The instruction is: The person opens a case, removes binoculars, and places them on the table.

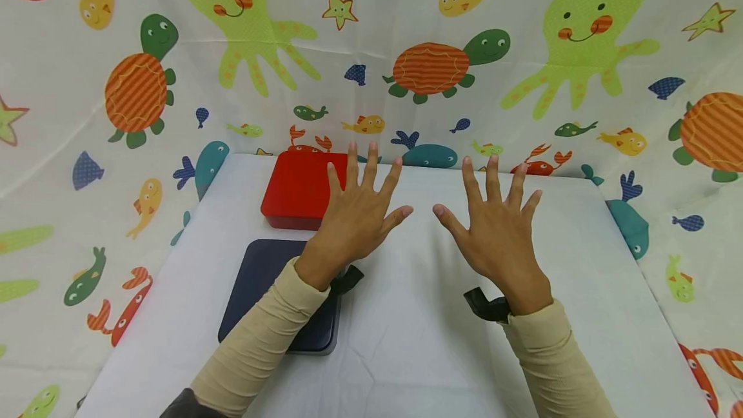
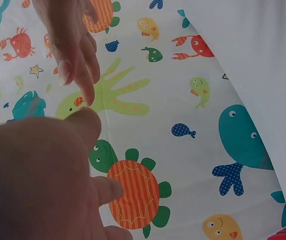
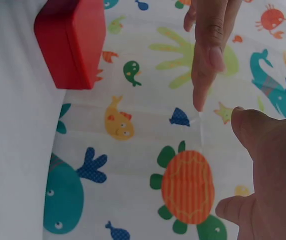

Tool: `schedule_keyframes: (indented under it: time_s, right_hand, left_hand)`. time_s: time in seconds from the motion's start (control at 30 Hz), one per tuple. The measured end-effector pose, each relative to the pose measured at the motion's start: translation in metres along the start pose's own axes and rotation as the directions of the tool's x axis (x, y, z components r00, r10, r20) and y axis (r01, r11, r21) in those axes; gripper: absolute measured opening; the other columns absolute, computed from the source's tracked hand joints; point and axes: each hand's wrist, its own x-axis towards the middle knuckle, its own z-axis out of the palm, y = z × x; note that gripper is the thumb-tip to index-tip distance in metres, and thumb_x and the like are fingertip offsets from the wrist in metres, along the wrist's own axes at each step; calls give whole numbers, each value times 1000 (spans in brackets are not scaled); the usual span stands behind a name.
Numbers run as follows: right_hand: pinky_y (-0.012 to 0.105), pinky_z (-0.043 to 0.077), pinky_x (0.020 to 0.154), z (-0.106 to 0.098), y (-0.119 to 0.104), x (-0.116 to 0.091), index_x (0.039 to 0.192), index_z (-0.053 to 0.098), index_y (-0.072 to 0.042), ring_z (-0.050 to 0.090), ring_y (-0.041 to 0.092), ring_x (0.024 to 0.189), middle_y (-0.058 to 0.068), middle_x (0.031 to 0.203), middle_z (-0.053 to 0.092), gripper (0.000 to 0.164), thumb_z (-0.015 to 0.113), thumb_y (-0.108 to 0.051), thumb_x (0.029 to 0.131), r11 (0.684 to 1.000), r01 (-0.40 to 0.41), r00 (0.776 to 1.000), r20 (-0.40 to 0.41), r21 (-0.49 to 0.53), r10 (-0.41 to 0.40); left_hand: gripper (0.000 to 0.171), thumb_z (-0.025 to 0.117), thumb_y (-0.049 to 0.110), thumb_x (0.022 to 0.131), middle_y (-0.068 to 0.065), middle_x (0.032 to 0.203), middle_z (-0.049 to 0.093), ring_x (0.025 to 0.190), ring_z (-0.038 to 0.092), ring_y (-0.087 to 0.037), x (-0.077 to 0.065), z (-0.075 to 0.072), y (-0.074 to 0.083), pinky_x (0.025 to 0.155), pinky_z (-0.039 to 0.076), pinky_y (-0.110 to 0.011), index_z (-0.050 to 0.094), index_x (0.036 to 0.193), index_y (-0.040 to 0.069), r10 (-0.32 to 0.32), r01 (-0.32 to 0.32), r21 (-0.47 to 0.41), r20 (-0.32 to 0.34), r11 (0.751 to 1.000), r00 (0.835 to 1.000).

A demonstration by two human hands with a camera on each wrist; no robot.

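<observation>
Both hands hover over a white-covered table, fingers spread and backs facing up. The left hand (image 1: 355, 218) overlaps the right part of a red box (image 1: 293, 189) in the head view, without visibly gripping it. Below that box lies a dark navy case (image 1: 264, 276) with rounded corners, partly hidden by the left forearm. My right hand (image 1: 499, 231) is apart from the left one and holds nothing. In the right wrist view the red box (image 3: 75, 45) shows at the upper left, and both hands appear with no object in them.
A sheet printed with sea animals (image 1: 429, 69) hangs behind the table and along its sides. White cloth (image 1: 406, 340) covers the tabletop. A black strap (image 1: 487, 305) circles the right wrist, and another black strap (image 1: 347, 280) is on the left wrist.
</observation>
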Motion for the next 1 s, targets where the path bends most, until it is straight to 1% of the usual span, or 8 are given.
schedule_keyframes:
  time_s: [0.37, 0.6, 0.7, 0.77, 0.9, 1.0]
  right_hand:
    - [89, -1, 117, 2, 2, 3, 172, 8, -24, -10, 63, 158, 23, 177, 3, 96, 43, -77, 101, 1000, -6, 1000, -2, -7, 6]
    - [91, 2, 116, 3, 0, 1, 173, 10, -23, -4, 64, 158, 24, 177, 6, 98, 50, -74, 100, 1000, -15, 1000, -17, 4, 15]
    - [90, 7, 116, 3, -3, 0, 172, 12, -21, 4, 64, 159, 26, 176, 11, 98, 55, -70, 100, 1000, -26, 999, -37, 14, 26]
    - [89, 11, 117, 3, -6, 0, 172, 14, -20, 11, 63, 159, 27, 175, 16, 97, 59, -67, 100, 999, -29, 998, -60, 27, 31]
    - [83, 25, 119, 7, -14, -1, 172, 18, -17, 30, 60, 153, 28, 172, 29, 97, 67, -59, 99, 996, -23, 993, -113, 82, 32]
    - [77, 36, 114, 12, -20, -2, 171, 22, -18, 41, 57, 146, 28, 167, 39, 97, 72, -54, 97, 990, -12, 986, -163, 143, 35]
  left_hand:
    - [87, 45, 67, 104, -20, 179, -1, 164, -8, -53, 1, 2, -1, 126, 5, -78, 9, 172, 25, 7, -7, 1, 23, 1000, 1000]
    - [86, 46, 67, 104, -21, 179, 5, 164, -3, -53, -1, 2, -4, 125, 11, -79, 14, 172, 24, 10, -10, 22, -13, 1000, 1000]
    - [86, 47, 66, 104, -21, 179, 8, 164, 0, -54, -3, 0, -6, 125, 11, -79, 17, 172, 23, 15, -15, 10, -27, 1000, 1000]
    - [85, 49, 65, 104, -22, 179, 10, 164, 2, -53, -6, 0, -8, 126, 11, -79, 19, 172, 23, 16, -16, -9, -36, 1000, 999]
    - [82, 53, 61, 104, -22, 179, 10, 164, 6, -52, -11, -1, -13, 127, 13, -76, 22, 171, 25, 14, -17, -55, -54, 998, 998]
    - [80, 56, 59, 103, -22, 178, 12, 164, 9, -50, -17, -1, -19, 127, 17, -75, 27, 170, 27, 16, -23, -105, -71, 994, 997]
